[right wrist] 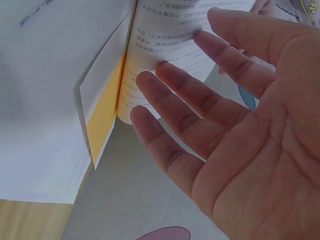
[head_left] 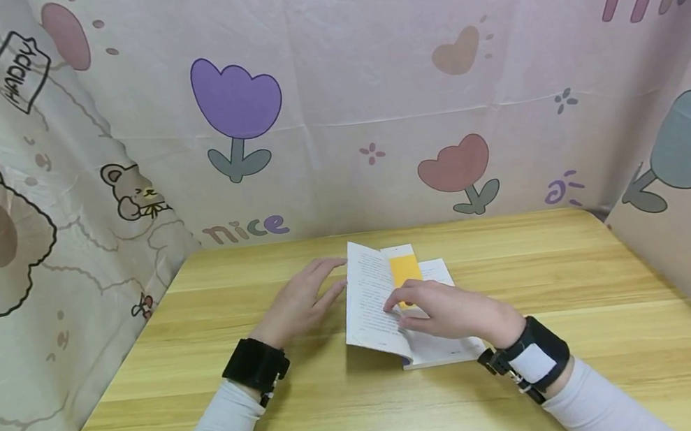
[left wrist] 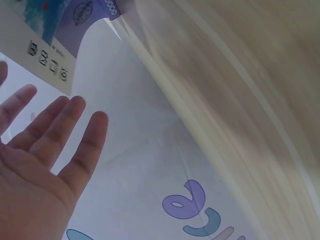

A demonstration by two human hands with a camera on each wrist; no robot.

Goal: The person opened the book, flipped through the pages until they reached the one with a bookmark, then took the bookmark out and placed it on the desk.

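An open book (head_left: 369, 297) lies on the table, its left part lifted and leaning to the left, with printed text on that page. A white and yellow card-like strip (head_left: 404, 265) stands at the fold; in the right wrist view the strip (right wrist: 104, 107) sits between the pages. My right hand (head_left: 450, 308) reaches over the right page, its loosely bent fingertips (right wrist: 147, 80) at the printed left page. Beside the lifted part is my left hand (head_left: 304, 300), fingers extended towards its outer edge. The left wrist view shows the blue and purple cover (left wrist: 80, 22) just beyond the left fingers.
The wooden table (head_left: 266, 420) extends around the book on all sides. Behind it hangs a pale cloth (head_left: 335, 55) printed with flowers, hearts and letters, which continues along the left and right sides. Each wrist wears a black strap (head_left: 254, 365).
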